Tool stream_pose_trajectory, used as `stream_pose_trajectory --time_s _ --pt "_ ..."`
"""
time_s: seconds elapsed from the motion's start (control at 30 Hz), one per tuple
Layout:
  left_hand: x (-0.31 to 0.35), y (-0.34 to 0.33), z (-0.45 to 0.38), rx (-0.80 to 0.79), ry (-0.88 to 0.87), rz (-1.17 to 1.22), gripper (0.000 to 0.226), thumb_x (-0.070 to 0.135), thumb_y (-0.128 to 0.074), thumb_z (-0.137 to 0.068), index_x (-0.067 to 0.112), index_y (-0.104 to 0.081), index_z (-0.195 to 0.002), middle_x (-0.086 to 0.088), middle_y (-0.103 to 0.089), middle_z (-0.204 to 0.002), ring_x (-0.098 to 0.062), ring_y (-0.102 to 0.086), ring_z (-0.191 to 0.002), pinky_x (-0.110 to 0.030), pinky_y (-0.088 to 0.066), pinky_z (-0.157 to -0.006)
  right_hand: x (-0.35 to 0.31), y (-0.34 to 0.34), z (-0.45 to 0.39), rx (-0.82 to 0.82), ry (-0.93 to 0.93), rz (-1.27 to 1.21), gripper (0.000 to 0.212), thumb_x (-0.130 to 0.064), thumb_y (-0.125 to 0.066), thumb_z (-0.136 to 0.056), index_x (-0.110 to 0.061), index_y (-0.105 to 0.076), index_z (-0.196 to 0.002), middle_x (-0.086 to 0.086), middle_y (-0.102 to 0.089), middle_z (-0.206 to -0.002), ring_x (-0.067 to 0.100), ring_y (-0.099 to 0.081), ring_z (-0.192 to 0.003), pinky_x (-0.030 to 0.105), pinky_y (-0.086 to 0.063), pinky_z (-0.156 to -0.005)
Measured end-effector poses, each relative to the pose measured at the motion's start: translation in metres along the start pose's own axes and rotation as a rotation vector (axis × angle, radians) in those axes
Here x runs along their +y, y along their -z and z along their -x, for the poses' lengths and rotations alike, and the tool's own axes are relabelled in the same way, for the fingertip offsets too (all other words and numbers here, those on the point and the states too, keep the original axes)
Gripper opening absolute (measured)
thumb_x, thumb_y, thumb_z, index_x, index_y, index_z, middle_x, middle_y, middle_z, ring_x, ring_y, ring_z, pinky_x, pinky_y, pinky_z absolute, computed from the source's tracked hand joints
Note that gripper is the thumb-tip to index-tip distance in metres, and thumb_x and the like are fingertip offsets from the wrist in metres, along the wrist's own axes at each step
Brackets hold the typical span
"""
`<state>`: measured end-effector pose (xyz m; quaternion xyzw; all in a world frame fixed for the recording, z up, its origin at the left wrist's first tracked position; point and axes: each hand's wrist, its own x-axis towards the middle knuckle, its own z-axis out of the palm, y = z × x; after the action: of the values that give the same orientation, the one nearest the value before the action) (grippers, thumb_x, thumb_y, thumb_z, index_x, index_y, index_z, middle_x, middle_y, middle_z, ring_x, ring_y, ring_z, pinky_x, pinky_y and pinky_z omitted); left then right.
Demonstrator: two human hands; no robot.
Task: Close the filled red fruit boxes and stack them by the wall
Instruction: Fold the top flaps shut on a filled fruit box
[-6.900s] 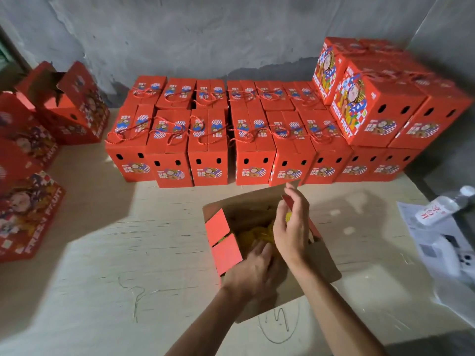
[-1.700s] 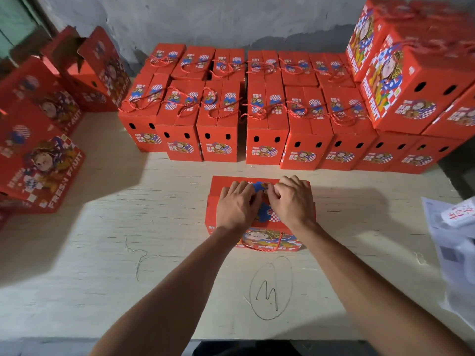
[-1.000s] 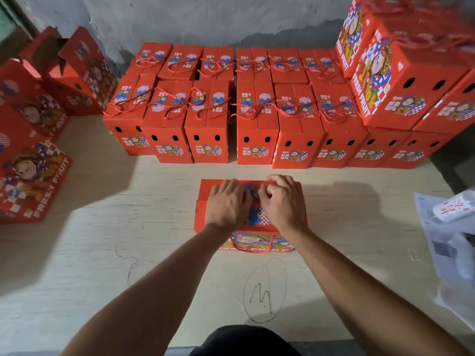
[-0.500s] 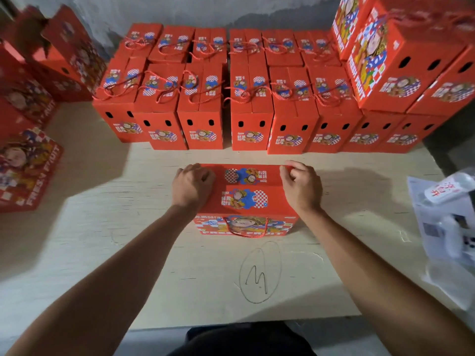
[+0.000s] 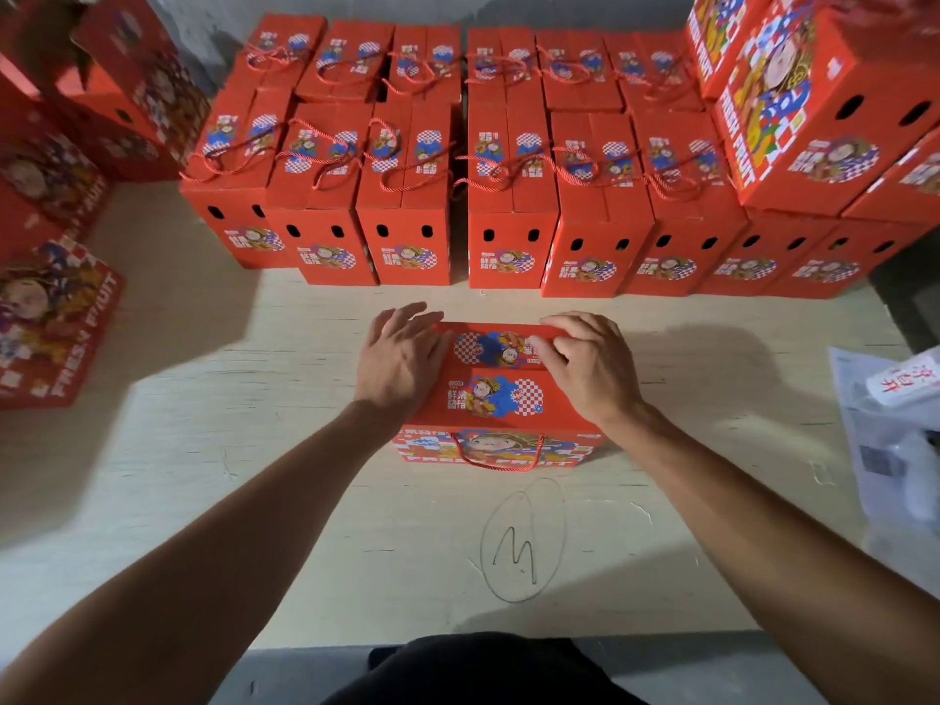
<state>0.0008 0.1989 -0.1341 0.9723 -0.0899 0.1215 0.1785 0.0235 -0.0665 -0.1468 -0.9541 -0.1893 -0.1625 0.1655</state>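
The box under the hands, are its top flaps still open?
No, the box is closed, its top flaps lying flat between the left hand and right hand.

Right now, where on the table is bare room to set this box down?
Bare tabletop lies left of the box, up to the flat cartons. The wall side is crowded with stacked boxes; papers crowd the right.

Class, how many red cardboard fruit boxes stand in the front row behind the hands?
8, side by side from the left: first, second, third, fourth, fifth, sixth, seventh, eighth; none seems hidden.
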Motion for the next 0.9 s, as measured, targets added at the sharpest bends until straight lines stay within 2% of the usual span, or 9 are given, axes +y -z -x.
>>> stream_pose_trajectory --time_s 0.1,0.23,0.3,0.37,0.5,0.6,0.67,0.77,0.9 --pt "0.0 -0.004 0.0 0.002 0.005 0.055 0.035 0.033 -0.059 -0.104 0.006 -0.075 -0.119 -0.004 -0.071 -0.129 -0.024 -0.058 -0.13 -0.043 -0.041 -0.11 0.002 0.0 -0.001 -0.042 -0.091 -0.096 0.038 -0.033 -0.06 -0.104 -0.006 -0.082 -0.088 0.0 -0.075 -0.121 0.021 -0.064 -0.114 0.045 -0.044 -0.104" --pt "-0.004 -0.005 -0.008 -0.027 0.045 0.145 0.032 0.035 -0.061 -0.102 0.013 -0.075 -0.12 -0.002 -0.07 -0.13 -0.023 -0.058 -0.127 -0.042 -0.037 -0.112 0.001 0.0 -0.008 -0.085 -0.071 -0.088 0.034 -0.031 -0.06 -0.103 -0.007 -0.083 -0.094 0.001 -0.075 -0.12 0.021 -0.066 -0.111 0.043 -0.044 -0.104" --pt "-0.005 -0.007 -0.01 -0.121 0.003 0.044 0.038 0.041 -0.051 -0.106 0.014 -0.073 -0.121 0.0 -0.066 -0.136 -0.023 -0.055 -0.13 -0.045 -0.033 -0.116 -0.002 -0.002 -0.01 -0.135 -0.031 0.023 0.037 -0.033 -0.059 -0.104 -0.007 -0.083 -0.092 0.004 -0.074 -0.122 0.022 -0.065 -0.11 0.044 -0.042 -0.106" --pt "-0.005 -0.009 -0.01 -0.185 0.022 -0.04 0.045 0.047 -0.037 -0.108 0.015 -0.06 -0.13 -0.003 -0.057 -0.146 -0.024 -0.049 -0.136 -0.048 -0.028 -0.119 -0.005 -0.002 -0.01 -0.174 0.019 0.09 0.04 -0.035 -0.057 -0.104 -0.005 -0.08 -0.094 0.008 -0.071 -0.125 0.026 -0.065 -0.112 0.046 -0.043 -0.105" --pt "-0.001 -0.013 -0.01 -0.254 0.259 -0.061 0.057 0.057 -0.032 -0.103 0.019 -0.038 -0.145 -0.006 -0.033 -0.161 -0.03 -0.034 -0.146 -0.058 -0.037 -0.112 -0.028 -0.013 -0.009 -0.18 0.082 0.042 0.039 -0.039 -0.054 -0.104 -0.008 -0.076 -0.094 0.006 -0.064 -0.138 0.025 -0.059 -0.125 0.047 -0.038 -0.112" --pt "0.002 -0.013 -0.013 -0.233 0.391 0.089 0.053 0.061 -0.035 -0.101 0.021 -0.05 -0.132 -0.003 -0.049 -0.143 -0.03 -0.05 -0.126 -0.047 -0.046 -0.096 -0.062 -0.024 -0.018 -0.127 0.071 -0.008 0.042 -0.041 -0.055 -0.104 -0.008 -0.077 -0.088 0.003 -0.064 -0.139 0.021 -0.059 -0.124 0.043 -0.04 -0.11" --pt "-0.002 -0.011 -0.014 -0.23 0.389 0.189 0.043 0.055 -0.044 -0.102 0.021 -0.057 -0.125 -0.003 -0.054 -0.135 -0.029 -0.055 -0.116 -0.044 -0.048 -0.094 -0.082 -0.029 -0.021 -0.11 0.052 -0.04 0.042 -0.04 -0.053 -0.105 -0.009 -0.077 -0.089 0.002 -0.064 -0.139 0.02 -0.058 -0.125 0.042 -0.04 -0.109" --pt "-0.011 -0.004 -0.023 -0.273 0.408 0.426 0.029 0.034 -0.057 -0.102 0.013 -0.066 -0.121 -0.009 -0.058 -0.13 -0.027 -0.057 -0.114 -0.039 -0.047 -0.098 -0.109 -0.032 -0.022 -0.079 0.01 -0.067 0.041 -0.033 -0.046 -0.108 -0.01 -0.074 -0.089 0.0 -0.063 -0.139 0.019 -0.055 -0.127 0.041 -0.039 -0.109" --pt "-0.013 0.005 -0.033 -0.307 0.3 0.524 0.017 0.011 -0.058 -0.101 0.005 -0.073 -0.104 -0.012 -0.066 -0.111 -0.017 -0.059 -0.094 -0.024 -0.048 -0.083 -0.125 -0.029 -0.019 0.01 -0.074 -0.049 0.04 -0.033 -0.048 -0.106 -0.012 -0.071 -0.081 -0.002 -0.063 -0.113 0.021 -0.052 -0.105 0.041 -0.044 -0.088"
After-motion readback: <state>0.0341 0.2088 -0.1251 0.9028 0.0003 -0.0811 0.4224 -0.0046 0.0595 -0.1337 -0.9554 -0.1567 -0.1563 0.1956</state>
